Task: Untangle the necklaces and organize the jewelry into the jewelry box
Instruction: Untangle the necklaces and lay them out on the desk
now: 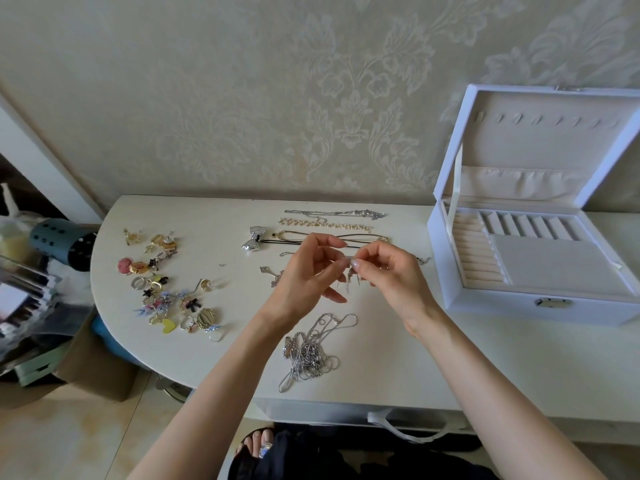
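Above the middle of the white table [214, 209], my left hand [308, 271] and my right hand [384, 271] both pinch a thin silver necklace [349, 273] between fingertips; short strands dangle from it. A tangled heap of silver chains [308, 351] lies on the table just below my hands. Several straightened necklaces [332, 223] lie in rows behind them, one with a silver bow pendant [254, 239]. The white jewelry box [540, 244] stands open at the right, its compartments holding nothing visible.
A scatter of rings, earrings and small charms [166, 289] covers the table's left part. Beyond the table's left edge sit a dark perforated cylinder [65, 242], stacked clutter and a cardboard box [93, 368]. A patterned wall rises behind the table.
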